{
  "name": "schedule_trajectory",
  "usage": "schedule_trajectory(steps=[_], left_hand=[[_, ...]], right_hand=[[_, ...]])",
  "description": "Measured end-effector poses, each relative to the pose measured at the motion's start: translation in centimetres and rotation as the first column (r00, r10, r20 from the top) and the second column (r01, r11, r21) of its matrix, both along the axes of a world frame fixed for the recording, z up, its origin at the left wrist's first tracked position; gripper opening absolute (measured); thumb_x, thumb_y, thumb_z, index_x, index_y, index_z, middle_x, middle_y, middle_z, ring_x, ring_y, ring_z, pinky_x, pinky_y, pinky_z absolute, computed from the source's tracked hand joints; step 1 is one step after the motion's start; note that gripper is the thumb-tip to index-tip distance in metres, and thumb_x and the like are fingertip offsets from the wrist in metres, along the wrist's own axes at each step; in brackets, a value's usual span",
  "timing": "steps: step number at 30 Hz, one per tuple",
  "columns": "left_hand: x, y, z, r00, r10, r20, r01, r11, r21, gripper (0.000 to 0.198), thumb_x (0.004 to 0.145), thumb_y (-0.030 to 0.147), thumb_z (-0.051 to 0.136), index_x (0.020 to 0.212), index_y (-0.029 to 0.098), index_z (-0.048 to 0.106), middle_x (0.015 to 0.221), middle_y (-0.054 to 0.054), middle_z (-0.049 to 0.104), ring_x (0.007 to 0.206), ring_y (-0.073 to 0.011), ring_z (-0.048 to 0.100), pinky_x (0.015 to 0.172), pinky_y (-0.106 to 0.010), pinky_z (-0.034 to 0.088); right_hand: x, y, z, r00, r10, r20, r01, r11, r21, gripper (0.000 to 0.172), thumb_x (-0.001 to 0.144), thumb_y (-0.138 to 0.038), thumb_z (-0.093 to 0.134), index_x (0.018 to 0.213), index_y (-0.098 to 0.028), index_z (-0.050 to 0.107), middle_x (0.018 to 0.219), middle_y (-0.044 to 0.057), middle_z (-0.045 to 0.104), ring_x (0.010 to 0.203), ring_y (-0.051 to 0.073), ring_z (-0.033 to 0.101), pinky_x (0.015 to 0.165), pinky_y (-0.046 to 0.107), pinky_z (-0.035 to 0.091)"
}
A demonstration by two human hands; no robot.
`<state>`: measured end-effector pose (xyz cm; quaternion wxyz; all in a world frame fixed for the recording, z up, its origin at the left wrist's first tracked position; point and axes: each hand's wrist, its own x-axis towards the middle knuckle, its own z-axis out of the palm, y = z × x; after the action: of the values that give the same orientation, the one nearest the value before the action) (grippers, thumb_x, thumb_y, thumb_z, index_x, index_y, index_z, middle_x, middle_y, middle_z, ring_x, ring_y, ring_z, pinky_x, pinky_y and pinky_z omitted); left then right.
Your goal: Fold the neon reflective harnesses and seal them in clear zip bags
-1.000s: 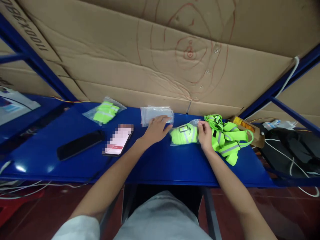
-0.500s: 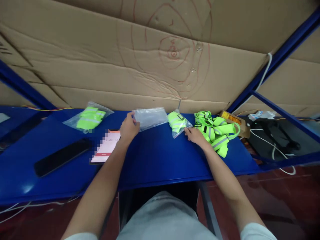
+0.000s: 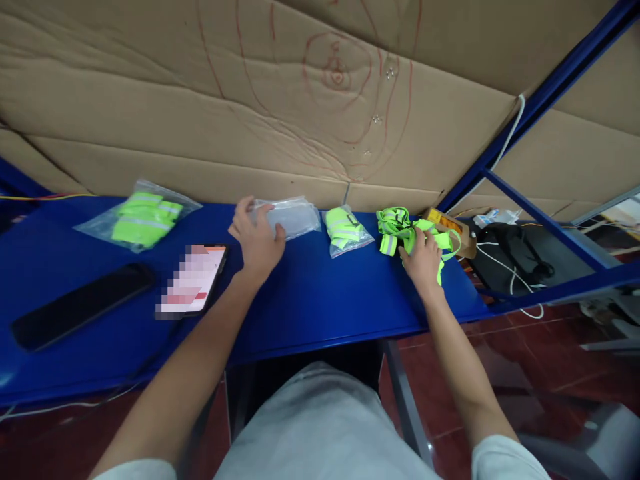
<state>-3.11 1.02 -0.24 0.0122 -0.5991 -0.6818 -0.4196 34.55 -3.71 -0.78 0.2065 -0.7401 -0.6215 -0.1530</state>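
My left hand (image 3: pixel 257 240) is at the left end of a stack of clear plastic bags (image 3: pixel 295 219), fingers spread and curved over its edge. My right hand (image 3: pixel 424 259) reaches onto a heap of neon-green reflective straps (image 3: pixel 393 220), with its fingers apart over the straps; what lies under the palm is hidden. Between the hands, a small clear bag holding a folded green reflective strap (image 3: pixel 345 228) rests near the cardboard wall. Farther left lies a larger clear bag with folded green reflective straps (image 3: pixel 145 220) inside.
On the blue table (image 3: pixel 325 293) lie a phone with a lit screen (image 3: pixel 197 280) and a long black case (image 3: pixel 83 300). Behind stands a cardboard wall (image 3: pixel 225 113) with red rings. A small open carton (image 3: pixel 463 237) and a blue metal frame (image 3: pixel 545 220) are at right.
My right hand has left the small bagged strap and moved right onto the heap of straps. My left hand's fingers have spread at the plastic bags. The view has shifted slightly.
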Motion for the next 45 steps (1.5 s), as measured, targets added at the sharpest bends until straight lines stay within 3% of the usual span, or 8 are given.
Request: schedule_trajectory(steps=[8, 14, 20, 26, 30, 33, 39, 45], left_hand=[[10.4, -8.1, 0.8, 0.679, -0.715, 0.166, 0.734, 0.666, -0.131, 0.024, 0.1, 0.026, 0.052, 0.123, 0.026, 0.06, 0.113, -0.006, 0.074, 0.103, -0.0237, 0.072, 0.097, -0.042, 0.056], [18.2, -8.0, -0.1, 0.683, -0.677, 0.276, 0.713, 0.699, -0.051, 0.072, 0.091, 0.043, 0.075, 0.148, 0.018, 0.039, 0.152, -0.024, 0.046, 0.149, -0.0368, 0.044, 0.123, -0.051, 0.042], [15.9, -4.8, -0.4, 0.601, -0.71, 0.367, 0.786, 0.608, -0.112, 0.04, 0.088, 0.023, 0.074, 0.125, 0.024, 0.059, 0.131, -0.01, 0.068, 0.121, -0.0269, 0.068, 0.105, -0.044, 0.057], [9.2, -7.9, 0.4, 0.655, -0.577, 0.488, 0.712, 0.688, -0.143, 0.02, 0.101, 0.034, 0.054, 0.114, 0.023, 0.064, 0.116, -0.008, 0.074, 0.108, -0.022, 0.072, 0.093, -0.038, 0.06], [10.2, -10.5, 0.4, 0.629, -0.716, 0.303, 0.776, 0.558, -0.293, 0.053, 0.091, 0.041, 0.074, 0.141, 0.031, 0.057, 0.155, -0.011, 0.054, 0.14, -0.0321, 0.056, 0.111, -0.05, 0.052], [11.7, -11.1, -0.4, 0.567, -0.82, 0.078, 0.756, 0.48, -0.445, 0.057, 0.094, 0.035, 0.072, 0.148, 0.033, 0.053, 0.166, -0.012, 0.04, 0.153, -0.037, 0.041, 0.12, -0.059, 0.04], [10.8, -11.0, -0.8, 0.638, -0.769, -0.039, 0.663, 0.574, -0.48, 0.023, 0.102, 0.02, 0.053, 0.124, 0.021, 0.059, 0.126, -0.008, 0.066, 0.116, -0.0277, 0.065, 0.098, -0.044, 0.05], [6.4, -12.0, -0.8, 0.763, -0.643, -0.067, 0.502, 0.654, -0.566, 0.022, 0.103, 0.014, 0.043, 0.105, 0.022, 0.063, 0.106, -0.006, 0.069, 0.102, -0.0258, 0.067, 0.088, -0.038, 0.049]], right_hand=[[0.4, -1.5, 3.0, 0.958, 0.132, -0.253, -0.068, 0.966, 0.249, 0.037, 0.102, -0.038, 0.045, 0.118, -0.017, 0.071, 0.112, 0.014, 0.075, 0.106, 0.028, 0.069, 0.098, 0.041, 0.05], [-0.4, -4.9, 5.7, 0.76, 0.451, -0.467, -0.207, 0.85, 0.485, 0.028, 0.098, -0.045, 0.062, 0.102, -0.02, 0.075, 0.099, 0.006, 0.076, 0.095, 0.022, 0.071, 0.089, 0.035, 0.056], [-1.2, -9.7, 6.5, 0.669, 0.583, -0.461, -0.407, 0.806, 0.43, 0.015, 0.1, -0.034, 0.065, 0.107, -0.025, 0.075, 0.101, 0.003, 0.077, 0.094, 0.019, 0.073, 0.084, 0.033, 0.057], [-8.2, -13.6, 1.9, 0.298, 0.875, -0.382, -0.953, 0.294, -0.07, 0.03, 0.106, -0.034, 0.056, 0.132, -0.026, 0.068, 0.135, 0.007, 0.072, 0.124, 0.02, 0.069, 0.108, 0.037, 0.055], [-11.1, -14.0, -0.6, 0.207, 0.941, -0.267, -0.977, 0.184, -0.11, 0.027, 0.108, -0.029, 0.049, 0.12, -0.021, 0.072, 0.126, 0.005, 0.076, 0.121, 0.019, 0.07, 0.108, 0.037, 0.055], [-9.6, -14.1, -1.1, 0.222, 0.943, -0.246, -0.962, 0.253, 0.1, 0.017, 0.102, -0.025, 0.058, 0.113, -0.023, 0.072, 0.112, 0.002, 0.079, 0.105, 0.017, 0.073, 0.098, 0.036, 0.058], [-3.3, -13.8, -0.9, 0.865, 0.497, -0.068, -0.495, 0.868, 0.047, 0.039, 0.101, -0.028, 0.063, 0.139, -0.019, 0.062, 0.14, 0.015, 0.067, 0.129, 0.032, 0.063, 0.105, 0.049, 0.049], [-1.1, -11.5, -0.8, 0.9, 0.435, -0.018, -0.422, 0.86, -0.287, 0.06, 0.106, -0.042, 0.053, 0.161, -0.019, 0.042, 0.16, 0.015, 0.051, 0.142, 0.033, 0.053, 0.11, 0.051, 0.046]])
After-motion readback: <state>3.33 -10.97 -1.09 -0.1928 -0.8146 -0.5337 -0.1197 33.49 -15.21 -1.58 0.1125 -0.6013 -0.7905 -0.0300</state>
